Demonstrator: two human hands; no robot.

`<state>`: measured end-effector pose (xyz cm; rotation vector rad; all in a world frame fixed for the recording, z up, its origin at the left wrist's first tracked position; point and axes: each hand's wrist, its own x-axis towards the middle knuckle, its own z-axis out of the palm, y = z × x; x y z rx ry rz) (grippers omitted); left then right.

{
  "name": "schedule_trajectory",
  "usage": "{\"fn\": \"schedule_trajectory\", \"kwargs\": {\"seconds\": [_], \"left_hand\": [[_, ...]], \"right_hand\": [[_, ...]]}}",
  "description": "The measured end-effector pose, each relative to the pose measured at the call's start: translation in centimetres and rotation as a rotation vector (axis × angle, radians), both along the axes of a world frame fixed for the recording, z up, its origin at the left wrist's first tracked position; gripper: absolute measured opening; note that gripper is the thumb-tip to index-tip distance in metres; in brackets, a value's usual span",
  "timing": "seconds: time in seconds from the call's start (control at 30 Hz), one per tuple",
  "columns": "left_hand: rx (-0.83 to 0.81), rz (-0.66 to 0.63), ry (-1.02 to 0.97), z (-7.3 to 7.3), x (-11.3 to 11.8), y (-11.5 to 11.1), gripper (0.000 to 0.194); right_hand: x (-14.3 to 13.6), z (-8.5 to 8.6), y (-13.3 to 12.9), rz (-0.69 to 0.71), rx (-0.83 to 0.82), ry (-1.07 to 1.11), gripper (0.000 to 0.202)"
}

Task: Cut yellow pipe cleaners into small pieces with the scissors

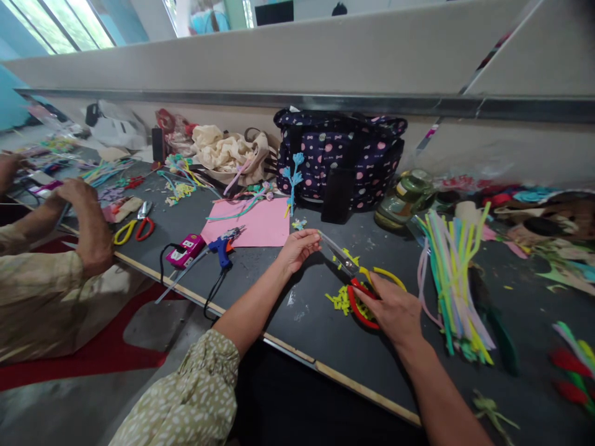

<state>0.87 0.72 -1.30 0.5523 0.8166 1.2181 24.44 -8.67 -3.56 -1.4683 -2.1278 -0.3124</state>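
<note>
My right hand is closed round the red and yellow handles of a pair of scissors, whose parted blades point up and left. At the blade tips, the fingers of my left hand are pinched together; what they hold, if anything, is too small to make out. Small yellow-green clippings lie on the dark table under the scissors. Behind my left hand is a pink sheet, and beyond it a blue pipe-cleaner stem stands upright.
A blue glue gun and a magenta box lie left. Pastel pipe cleaners and a glass jar are right. A patterned bag stands behind. Another person's hands and second scissors are far left.
</note>
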Motion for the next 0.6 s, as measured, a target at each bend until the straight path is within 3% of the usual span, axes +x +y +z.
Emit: {"fn": "schedule_trajectory", "kwargs": {"seconds": [0.3,0.6], "left_hand": [[0.026,-0.017,0.007,-0.02,-0.14,0.11,0.024],[0.017,-0.039,-0.019,0.05,-0.43,0.31,0.023]], "right_hand": [[-0.13,0.34,0.06,0.023,-0.001,0.005,0.048],[-0.59,0.49,-0.11,-0.041,-0.027,-0.025,0.048]]}}
